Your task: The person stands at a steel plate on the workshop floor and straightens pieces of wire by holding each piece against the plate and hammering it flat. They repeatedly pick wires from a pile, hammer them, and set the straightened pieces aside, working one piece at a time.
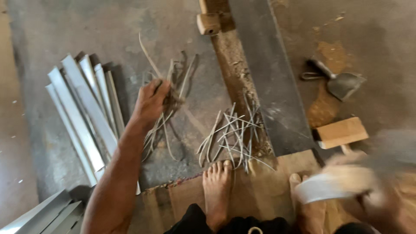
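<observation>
Seen from a head camera looking down, a person sat or crouched on a concrete floor (108,26), bare feet resting on a wooden board (260,186) near the bottom of the view. The left hand (149,104) reached forward with its fingers (160,89) closed around a bunch of thin metal strips (173,93). The strips ran roughly away from the person, their ends fanning above and trailing below the fist. A second loose pile of similar strips (234,134) lay on the floor to the right of that hand, just beyond the toes of the left foot (216,182), apart from the held bunch. Left of the arm, a fan of flat, pale metal sheets (82,108) lay side by side, their long edges angled toward the lower right.

The right hand (368,190) was badly blurred at the lower right; it seemed to be at a pale, flat piece (320,188), but how far its fingers were closed could not be told. Beyond it lay a wooden block (342,132) and a metal scoop-shaped tool (338,80), beside a long dark metal plate (268,78).
</observation>
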Action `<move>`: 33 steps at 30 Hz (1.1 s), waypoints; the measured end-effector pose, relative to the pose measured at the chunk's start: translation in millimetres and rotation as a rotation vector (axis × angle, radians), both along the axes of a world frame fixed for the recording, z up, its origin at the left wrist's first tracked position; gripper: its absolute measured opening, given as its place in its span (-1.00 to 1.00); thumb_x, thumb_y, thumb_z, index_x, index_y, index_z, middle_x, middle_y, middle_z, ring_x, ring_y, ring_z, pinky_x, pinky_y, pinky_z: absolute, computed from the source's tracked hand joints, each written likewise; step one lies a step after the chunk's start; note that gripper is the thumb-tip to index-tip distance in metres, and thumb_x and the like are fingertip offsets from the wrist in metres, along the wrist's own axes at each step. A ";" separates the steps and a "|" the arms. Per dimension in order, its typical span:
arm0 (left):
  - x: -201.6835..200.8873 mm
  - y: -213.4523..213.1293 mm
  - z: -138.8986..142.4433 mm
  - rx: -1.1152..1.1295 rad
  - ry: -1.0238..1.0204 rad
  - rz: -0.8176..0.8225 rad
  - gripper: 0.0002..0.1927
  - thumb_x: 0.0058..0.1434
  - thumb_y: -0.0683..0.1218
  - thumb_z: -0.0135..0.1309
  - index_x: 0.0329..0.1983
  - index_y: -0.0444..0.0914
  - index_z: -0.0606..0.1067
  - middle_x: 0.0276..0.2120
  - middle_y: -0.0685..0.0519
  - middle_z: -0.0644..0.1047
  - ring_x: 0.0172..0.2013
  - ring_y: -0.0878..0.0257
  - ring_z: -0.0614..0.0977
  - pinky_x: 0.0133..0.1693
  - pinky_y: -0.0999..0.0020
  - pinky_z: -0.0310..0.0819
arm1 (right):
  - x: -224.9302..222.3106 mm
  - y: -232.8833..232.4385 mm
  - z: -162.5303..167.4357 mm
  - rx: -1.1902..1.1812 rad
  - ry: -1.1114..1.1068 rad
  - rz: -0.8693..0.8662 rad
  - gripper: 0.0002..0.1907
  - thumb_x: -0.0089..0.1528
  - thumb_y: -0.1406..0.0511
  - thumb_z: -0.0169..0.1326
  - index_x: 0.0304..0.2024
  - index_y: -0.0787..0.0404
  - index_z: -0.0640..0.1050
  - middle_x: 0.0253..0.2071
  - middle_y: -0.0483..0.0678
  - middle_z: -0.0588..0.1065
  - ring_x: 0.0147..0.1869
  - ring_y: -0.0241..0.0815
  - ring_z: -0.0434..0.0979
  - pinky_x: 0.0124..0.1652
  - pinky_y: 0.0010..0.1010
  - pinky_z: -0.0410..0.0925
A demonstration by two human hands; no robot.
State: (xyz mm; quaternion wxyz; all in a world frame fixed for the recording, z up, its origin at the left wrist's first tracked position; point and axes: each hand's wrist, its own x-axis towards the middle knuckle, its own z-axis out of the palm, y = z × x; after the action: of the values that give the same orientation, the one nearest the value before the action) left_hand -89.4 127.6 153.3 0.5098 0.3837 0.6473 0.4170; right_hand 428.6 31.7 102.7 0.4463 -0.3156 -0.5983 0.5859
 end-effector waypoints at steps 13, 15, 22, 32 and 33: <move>167.4 58.3 -162.9 0.068 -0.323 -0.062 -0.89 0.16 -0.28 0.28 -0.29 -0.35 0.56 -0.42 0.01 0.64 -0.42 0.27 0.66 -0.35 0.40 0.58 | 23.7 24.3 -10.2 -0.038 -0.934 -0.475 -0.72 0.32 0.16 0.13 -0.20 0.27 0.49 -0.53 0.03 0.47 -0.51 -0.11 0.42 -0.50 -0.27 0.33; 167.2 62.2 -192.1 -0.006 -0.273 -0.096 -0.90 0.16 -0.27 0.29 -0.30 -0.33 0.58 -0.45 0.02 0.64 -0.45 0.29 0.64 -0.38 0.43 0.55 | 29.7 15.3 -16.8 -0.176 -1.145 -0.334 -0.69 0.29 0.14 0.12 -0.17 0.27 0.51 -0.58 0.11 0.47 -0.53 -0.06 0.46 -0.49 -0.21 0.33; 158.7 87.8 -203.1 -0.064 -0.277 -0.246 -0.87 0.14 -0.27 0.30 -0.32 -0.34 0.55 -0.48 0.00 0.62 -0.51 0.31 0.63 -0.44 0.42 0.54 | -3.3 20.5 -41.0 -0.245 -1.098 -0.108 -0.70 0.33 0.14 0.02 -0.18 0.27 0.48 -0.59 0.13 0.45 -0.55 -0.01 0.47 -0.49 -0.12 0.35; 161.5 82.0 -192.4 -0.091 -0.094 -0.261 -0.91 0.15 -0.23 0.30 -0.34 -0.30 0.59 -0.50 0.03 0.59 -0.55 0.35 0.54 -0.50 0.41 0.40 | 10.6 28.8 -7.1 0.124 -0.775 -0.407 -0.75 0.32 0.21 0.04 -0.15 0.29 0.47 -0.52 0.18 0.51 -0.47 0.07 0.50 -0.43 -0.05 0.35; 161.8 83.0 -195.9 -0.052 -0.129 -0.256 -0.89 0.13 -0.23 0.31 -0.35 -0.29 0.58 -0.49 0.04 0.60 -0.54 0.35 0.56 -0.48 0.43 0.45 | 11.1 28.4 -6.4 0.197 -0.510 -0.453 -0.76 0.32 0.21 0.03 -0.14 0.28 0.47 -0.50 0.19 0.51 -0.45 0.09 0.51 -0.42 -0.04 0.35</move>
State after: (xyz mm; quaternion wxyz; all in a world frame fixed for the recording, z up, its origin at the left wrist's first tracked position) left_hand 72.4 210.6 -42.6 0.6091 0.4223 0.5694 0.3556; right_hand 439.7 60.1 96.3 0.4297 -0.5317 -0.6589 0.3137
